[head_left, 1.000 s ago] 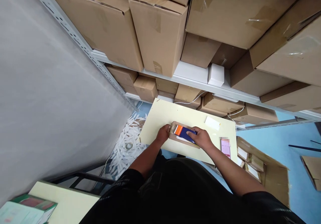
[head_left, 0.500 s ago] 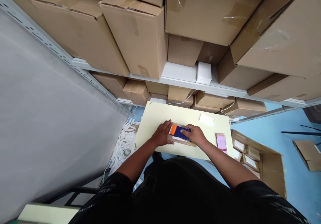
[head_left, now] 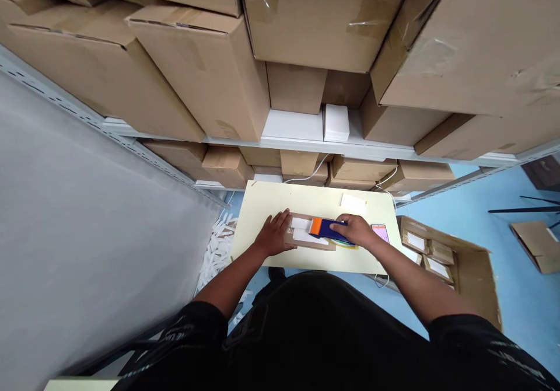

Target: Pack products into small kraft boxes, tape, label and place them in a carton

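Note:
A small brown cardboard box [head_left: 311,245] with white labels lies on the pale yellow table. My left hand [head_left: 273,234] rests against its left end, fingers stretched out and spread. My right hand [head_left: 355,229] is closed around the dark blue body of a tape dispenser [head_left: 329,228]. The dispenser's orange front end points left, over the right part of the box. A tape roll shows partly beneath my right hand.
A phone [head_left: 380,233] and a white card [head_left: 353,202] lie on the table [head_left: 262,198]. Right of it stands an open carton [head_left: 476,268] with small labelled boxes. Shelves of cardboard boxes [head_left: 310,17] rise beyond the table. White paper strips [head_left: 217,248] cover the floor at left.
My right hand has drawn the tape dispenser rightward across the box, uncovering more of the white labels. My left hand stays at the box's left end. The camera view has shifted.

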Available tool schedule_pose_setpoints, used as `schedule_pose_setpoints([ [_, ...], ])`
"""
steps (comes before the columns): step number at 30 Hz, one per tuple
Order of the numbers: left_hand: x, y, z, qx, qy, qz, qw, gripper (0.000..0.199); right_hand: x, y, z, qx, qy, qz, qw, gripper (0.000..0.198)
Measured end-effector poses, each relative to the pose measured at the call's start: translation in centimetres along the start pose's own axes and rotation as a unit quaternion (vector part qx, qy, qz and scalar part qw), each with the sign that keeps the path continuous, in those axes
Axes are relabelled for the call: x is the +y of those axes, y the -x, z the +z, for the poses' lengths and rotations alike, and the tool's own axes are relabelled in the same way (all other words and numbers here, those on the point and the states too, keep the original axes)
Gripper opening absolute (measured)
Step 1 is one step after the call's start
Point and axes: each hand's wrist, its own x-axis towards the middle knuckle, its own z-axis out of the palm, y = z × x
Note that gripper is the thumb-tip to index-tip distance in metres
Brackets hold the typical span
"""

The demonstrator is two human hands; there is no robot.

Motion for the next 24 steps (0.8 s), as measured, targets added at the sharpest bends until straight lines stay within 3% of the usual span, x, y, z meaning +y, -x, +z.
schedule_pose_setpoints([
  [6, 0.1, -0.2, -0.4, -0.006, -0.016, -0.004, 1.0, 0.114, 8.3, 2.9, -7.1, 0.019, -0.027, 0.027, 0.999, 0.037],
  [9, 0.2, -0.1, -0.4, -0.018, -0.029, -0.009, 0.999, 0.116, 11.7, 3.2, -8.5, 0.028, 0.016, 0.057, 0.998, 0.038],
  [11, 0.2, 0.0, -0.3, -0.025, -0.036, -0.012, 0.999, 0.119, 12.8, 2.6, -7.7, 0.023, 0.05, 0.059, 0.997, 0.036],
  [15, 0.3, 0.2, -0.1, -0.021, -0.036, -0.007, 0.999, 0.123, 12.8, 0.0, -4.0, -0.017, 0.073, 0.06, 0.995, 0.035],
  [19, 0.0, 0.2, 0.2, -0.008, -0.02, 0.001, 1.0, 0.124, 12.3, -2.4, -1.0, -0.038, -0.025, 0.148, 0.988, 0.037],
  [22, -0.4, 0.2, 0.7, 0.0, -0.001, 0.005, 1.0, 0.127, 12.8, -3.0, 0.2, -0.045, -0.139, 0.241, 0.96, 0.039],
  [24, -0.6, 0.2, 0.9, 0.005, 0.009, 0.01, 1.0, 0.129, 13.6, -2.6, 0.9, -0.044, -0.174, 0.265, 0.947, 0.04],
])
